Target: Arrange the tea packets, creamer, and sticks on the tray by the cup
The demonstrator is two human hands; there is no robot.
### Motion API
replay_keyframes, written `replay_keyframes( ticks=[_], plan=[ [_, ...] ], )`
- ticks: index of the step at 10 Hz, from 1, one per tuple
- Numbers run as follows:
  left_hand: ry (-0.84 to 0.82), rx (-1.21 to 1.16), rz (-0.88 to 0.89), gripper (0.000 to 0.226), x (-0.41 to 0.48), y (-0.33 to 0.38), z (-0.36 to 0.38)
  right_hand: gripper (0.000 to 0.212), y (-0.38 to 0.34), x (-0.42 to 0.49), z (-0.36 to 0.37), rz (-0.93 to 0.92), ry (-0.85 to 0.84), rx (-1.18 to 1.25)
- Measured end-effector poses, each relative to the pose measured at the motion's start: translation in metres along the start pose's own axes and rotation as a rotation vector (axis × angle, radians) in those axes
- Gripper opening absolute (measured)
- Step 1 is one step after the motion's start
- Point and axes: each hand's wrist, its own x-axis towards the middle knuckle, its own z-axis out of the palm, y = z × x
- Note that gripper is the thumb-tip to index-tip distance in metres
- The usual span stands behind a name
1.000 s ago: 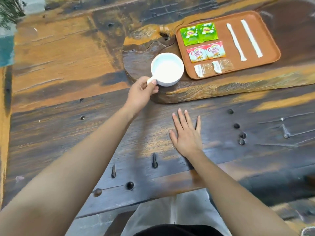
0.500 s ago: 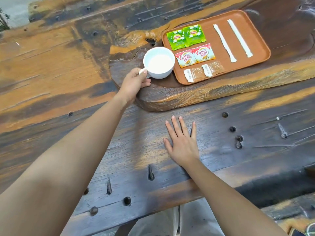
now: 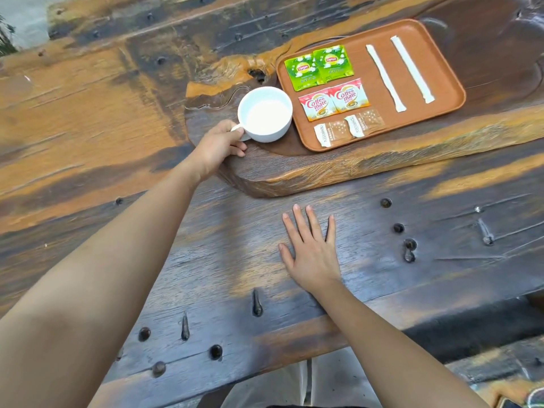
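Note:
A brown tray [image 3: 441, 75] lies on a raised dark wooden slab [image 3: 294, 172]. On it sit two green tea packets [image 3: 319, 67], two red-and-white creamer packets [image 3: 334, 103], two brown sugar packets [image 3: 348, 127] and two white paper sticks [image 3: 385, 78]. A white cup [image 3: 265, 113] stands on the slab, touching the tray's left edge. My left hand [image 3: 217, 148] grips the cup's handle. My right hand [image 3: 312, 248] rests flat on the table, fingers spread, holding nothing.
The rough wooden table [image 3: 88, 113] has dark knots and bolt heads [image 3: 399, 228] near my right hand. The table's near edge runs along the bottom, above my light trousers [image 3: 294, 384]. A plant [image 3: 6, 39] shows at the far left.
The view has shifted slightly, so cup and tray sit a little differently in the frame. My left hand stays on the cup's handle and my right hand stays flat on the table.

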Motion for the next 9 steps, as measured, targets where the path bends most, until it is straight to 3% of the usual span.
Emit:
replay_keyframes(
  ticks=[7, 9],
  plan=[
    [0.167, 0.076, 0.051, 0.008, -0.009, -0.005, -0.01, 0.061, 0.001, -0.002, 0.001, -0.011, -0.005, 0.013],
    [0.305, 0.077, 0.017, 0.03, -0.03, -0.011, -0.008, 0.062, 0.0, -0.003, 0.001, -0.001, -0.007, 0.032]
  ],
)
